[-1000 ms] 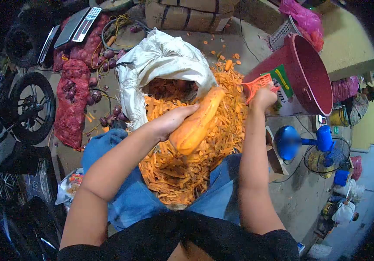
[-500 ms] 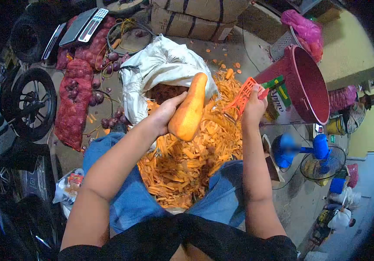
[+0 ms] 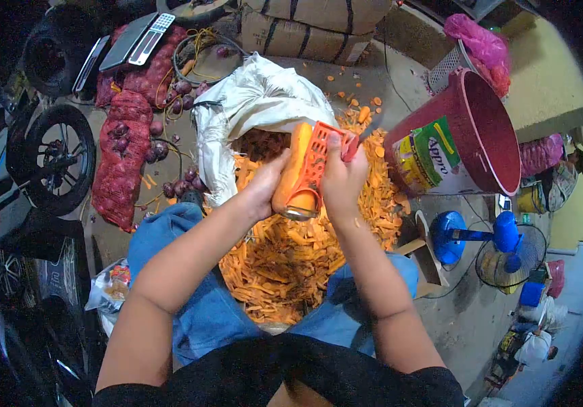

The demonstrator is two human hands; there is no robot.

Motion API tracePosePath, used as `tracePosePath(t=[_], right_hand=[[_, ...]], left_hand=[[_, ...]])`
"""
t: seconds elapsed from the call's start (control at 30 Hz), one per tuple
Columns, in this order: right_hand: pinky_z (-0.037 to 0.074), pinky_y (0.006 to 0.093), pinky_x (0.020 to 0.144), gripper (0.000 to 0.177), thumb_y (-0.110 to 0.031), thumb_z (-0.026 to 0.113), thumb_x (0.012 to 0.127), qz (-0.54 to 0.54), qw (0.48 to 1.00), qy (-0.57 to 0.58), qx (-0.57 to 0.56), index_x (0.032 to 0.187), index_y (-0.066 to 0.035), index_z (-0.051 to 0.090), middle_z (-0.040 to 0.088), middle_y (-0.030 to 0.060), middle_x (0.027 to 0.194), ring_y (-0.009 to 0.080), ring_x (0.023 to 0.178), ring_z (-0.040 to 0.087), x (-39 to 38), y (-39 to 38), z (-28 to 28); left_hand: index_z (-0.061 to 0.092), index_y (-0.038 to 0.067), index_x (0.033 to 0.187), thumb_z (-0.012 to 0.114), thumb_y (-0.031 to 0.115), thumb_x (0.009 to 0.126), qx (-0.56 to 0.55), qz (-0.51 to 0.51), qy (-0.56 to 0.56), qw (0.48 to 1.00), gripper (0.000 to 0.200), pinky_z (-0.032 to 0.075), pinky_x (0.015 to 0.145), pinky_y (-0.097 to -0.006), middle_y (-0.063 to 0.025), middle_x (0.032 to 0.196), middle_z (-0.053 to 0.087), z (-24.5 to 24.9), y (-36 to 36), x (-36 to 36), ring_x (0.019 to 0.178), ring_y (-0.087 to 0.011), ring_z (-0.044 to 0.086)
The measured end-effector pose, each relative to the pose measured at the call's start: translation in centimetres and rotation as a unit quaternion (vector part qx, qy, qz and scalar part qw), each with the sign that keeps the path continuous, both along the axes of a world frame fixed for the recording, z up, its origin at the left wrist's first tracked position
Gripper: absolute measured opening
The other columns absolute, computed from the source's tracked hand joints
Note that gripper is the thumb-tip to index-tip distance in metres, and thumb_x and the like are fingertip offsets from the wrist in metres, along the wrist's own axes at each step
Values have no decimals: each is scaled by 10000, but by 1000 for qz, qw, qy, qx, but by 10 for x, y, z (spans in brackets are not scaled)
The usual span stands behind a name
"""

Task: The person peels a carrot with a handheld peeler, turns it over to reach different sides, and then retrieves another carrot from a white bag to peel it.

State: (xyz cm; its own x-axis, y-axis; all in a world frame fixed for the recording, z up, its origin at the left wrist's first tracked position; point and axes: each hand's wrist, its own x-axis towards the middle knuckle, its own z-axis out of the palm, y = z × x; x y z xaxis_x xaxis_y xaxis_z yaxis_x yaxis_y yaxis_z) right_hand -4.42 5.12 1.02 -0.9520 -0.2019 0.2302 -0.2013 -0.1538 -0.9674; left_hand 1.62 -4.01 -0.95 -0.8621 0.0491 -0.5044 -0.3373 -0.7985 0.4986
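A thick orange carrot (image 3: pixel 294 166) is gripped along its left side by my left hand (image 3: pixel 267 185), fingers wrapped round it. My right hand (image 3: pixel 343 178) is closed on a red-orange plastic peeler (image 3: pixel 317 154) with a perforated body. The peeler lies against the carrot's right side, its wide end near the carrot's thick lower end. It covers part of the carrot. Below both hands, a large heap of orange peelings (image 3: pixel 278 271) spreads between my knees. Behind them a white woven sack (image 3: pixel 264 91) lies with its mouth open.
To the right stands a dark red bucket (image 3: pixel 451 146) with a label. A blue fan (image 3: pixel 505 234) is beyond it. Red net sacks of onions (image 3: pixel 122 163) and a scale (image 3: pixel 139 44) lie left, near a motorcycle wheel (image 3: pixel 61 159). Cardboard boxes (image 3: pixel 308 34) sit at the back.
My right hand has brought the peeler leftward onto the carrot; before, the two were apart. My left hand still holds the carrot, now slightly turned. The view shifted a little.
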Motion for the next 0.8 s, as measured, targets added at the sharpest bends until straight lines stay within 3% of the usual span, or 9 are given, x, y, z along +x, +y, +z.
tracePosePath(t=[0.17, 0.23, 0.3, 0.4, 0.43, 0.5, 0.63, 0.73, 0.8], right_hand=[[369, 280, 520, 200, -182, 471, 786, -83, 978, 52, 187, 735, 11, 482, 503, 70, 622, 125, 570, 450, -15, 4, -9], [336, 271, 470, 186, -155, 450, 801, -188, 971, 72, 126, 721, 9, 488, 471, 11, 593, 94, 511, 395, -59, 16, -28], [351, 261, 482, 196, -160, 444, 800, -304, 917, 56, 250, 712, 10, 485, 477, 19, 604, 97, 512, 412, -118, 54, -77], [373, 245, 503, 190, -163, 437, 801, -357, 922, -39, 146, 723, 3, 486, 495, 28, 619, 101, 528, 445, -136, 78, -74], [373, 245, 503, 190, -163, 437, 801, -356, 922, -39, 145, 723, 3, 486, 495, 28, 619, 101, 528, 445, -129, 70, -64], [377, 220, 512, 173, -170, 435, 803, -271, 961, -53, -19, 746, -14, 484, 491, 15, 638, 92, 534, 454, -110, 55, -37], [376, 216, 514, 154, -159, 442, 803, -114, 983, -137, -39, 772, -12, 477, 492, 6, 671, 86, 557, 461, -52, 21, 2], [376, 214, 524, 164, -159, 440, 807, -42, 996, -80, 23, 780, -3, 482, 501, 12, 696, 77, 586, 459, -17, 4, 0], [373, 214, 526, 165, -159, 436, 812, -21, 994, 64, 84, 777, -6, 486, 489, 1, 662, 66, 586, 438, -3, -1, -3]], left_hand=[[432, 38, 1055, 313, 384, 831, -57, -97, 19, 993, 429, 449, 704, -288, -84, 919, 545, 1, -6, -1, 780, -162, 549], [429, 34, 1060, 314, 377, 833, -90, -145, -1, 985, 427, 447, 701, -278, -79, 924, 544, 23, 5, 8, 776, -153, 548], [425, 25, 1069, 324, 348, 839, -74, -204, -19, 976, 409, 443, 693, -250, -61, 944, 539, 13, 17, 16, 781, -128, 543], [432, 30, 1065, 333, 334, 840, -101, -193, 92, 972, 391, 442, 689, -245, -49, 941, 539, 18, 17, 17, 772, -112, 541], [445, 34, 1047, 345, 332, 835, -48, -204, 44, 977, 379, 445, 686, -253, -55, 933, 542, 15, 12, 17, 767, -118, 543], [452, 35, 1034, 349, 337, 832, -29, -187, 16, 982, 378, 446, 687, -256, -63, 931, 543, 17, -1, 12, 770, -125, 545], [463, 42, 1012, 344, 353, 827, 9, -111, -2, 994, 380, 449, 689, -275, -80, 922, 546, -2, -9, -4, 785, -152, 547], [459, 49, 1021, 306, 348, 838, 57, -54, -10, 997, 382, 449, 705, -292, -81, 927, 544, -7, -7, -12, 789, -163, 546], [446, 50, 1035, 282, 343, 844, 31, -33, -13, 999, 387, 449, 714, -291, -83, 947, 536, -5, -5, -11, 799, -168, 545]])
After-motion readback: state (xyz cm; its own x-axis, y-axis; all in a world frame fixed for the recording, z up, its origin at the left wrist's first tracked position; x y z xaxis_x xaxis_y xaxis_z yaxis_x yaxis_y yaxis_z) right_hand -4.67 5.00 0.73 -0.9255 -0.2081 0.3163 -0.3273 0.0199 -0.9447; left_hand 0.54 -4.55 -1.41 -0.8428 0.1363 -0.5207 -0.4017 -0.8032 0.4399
